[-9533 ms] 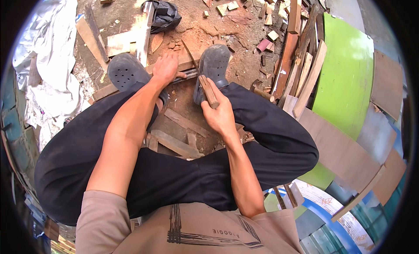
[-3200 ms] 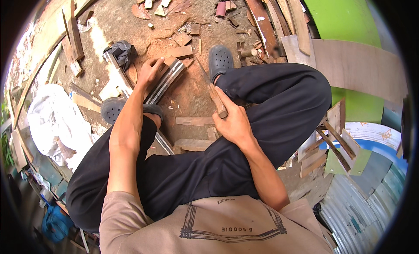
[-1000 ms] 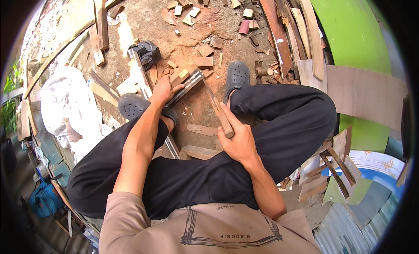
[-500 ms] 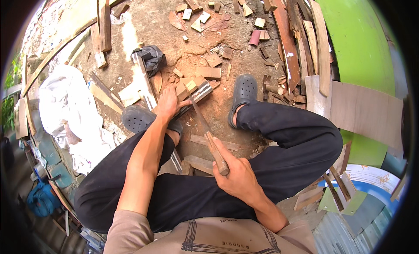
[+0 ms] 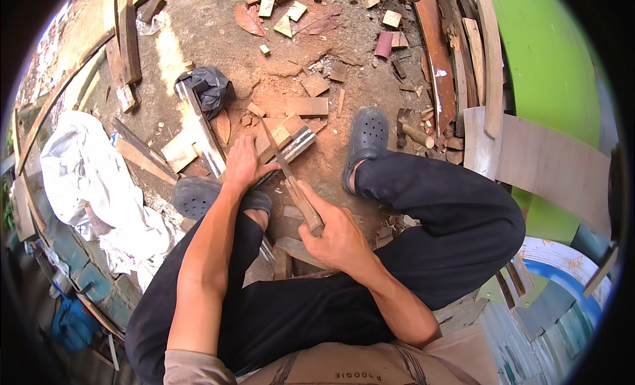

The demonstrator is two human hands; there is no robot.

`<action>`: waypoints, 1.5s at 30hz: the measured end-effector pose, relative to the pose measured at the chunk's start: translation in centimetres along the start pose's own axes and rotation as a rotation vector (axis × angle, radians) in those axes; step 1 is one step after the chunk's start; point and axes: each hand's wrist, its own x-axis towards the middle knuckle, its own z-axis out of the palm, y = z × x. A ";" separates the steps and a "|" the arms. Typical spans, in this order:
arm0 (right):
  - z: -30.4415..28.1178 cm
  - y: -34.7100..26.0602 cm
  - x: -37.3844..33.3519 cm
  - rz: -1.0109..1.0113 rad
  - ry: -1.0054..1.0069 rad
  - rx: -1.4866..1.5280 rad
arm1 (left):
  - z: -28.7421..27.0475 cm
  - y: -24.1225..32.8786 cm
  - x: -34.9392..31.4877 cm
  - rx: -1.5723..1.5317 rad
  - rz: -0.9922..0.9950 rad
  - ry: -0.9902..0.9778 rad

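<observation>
My right hand (image 5: 338, 238) is closed round the wooden handle of a narrow, pointed saw (image 5: 283, 161); its teeth are too fine to make out. The blade slants up and left across a small brown wood block (image 5: 287, 129). Bent fingers of my left hand (image 5: 242, 164) press on the block's near left side, thumb stretched toward the blade. Beneath the block lies a dark strip with white edges (image 5: 301, 144). My left clog (image 5: 196, 197) is beside this wood, partly behind my left forearm.
Small wood offcuts (image 5: 316, 85) and dry leaves lie ahead on the ground. A black plastic bag (image 5: 210, 90) and white cloth (image 5: 92, 186) lie left. A hammer (image 5: 415, 135) rests right of my right clog (image 5: 368, 137). Long boards (image 5: 436, 71) line a green panel (image 5: 542, 67).
The saw has been drawn back toward me, its tip now at the block's far edge. My right hand has shifted left and up in the view, which has itself moved slightly. My left hand stays on the block.
</observation>
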 end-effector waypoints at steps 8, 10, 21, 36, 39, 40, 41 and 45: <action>-1.2 0.4 -1.0 -0.059 0.016 0.070 | -0.1 0.0 0.2 0.012 0.014 0.014; -1.5 -0.2 0.7 0.042 -0.064 0.038 | -0.1 -0.2 0.3 0.018 -0.006 -0.004; -0.6 0.2 2.1 0.021 -0.022 0.051 | 0.0 0.3 0.0 -0.005 0.001 0.000; -0.1 2.8 -3.3 -0.306 0.186 0.058 | -0.5 0.4 0.3 -0.013 0.025 0.018; 0.1 1.4 1.0 -0.074 0.094 -0.035 | -0.1 0.2 0.2 -0.027 0.042 0.047; 0.1 1.1 1.6 -0.020 0.043 -0.066 | -0.1 0.4 0.2 -0.027 0.015 0.028; 0.4 1.4 1.2 -0.071 0.082 -0.054 | -0.2 0.5 0.3 -0.034 0.014 0.032; -0.4 1.9 -3.4 -0.150 0.172 0.003 | -0.6 0.7 0.1 -0.050 -0.016 0.016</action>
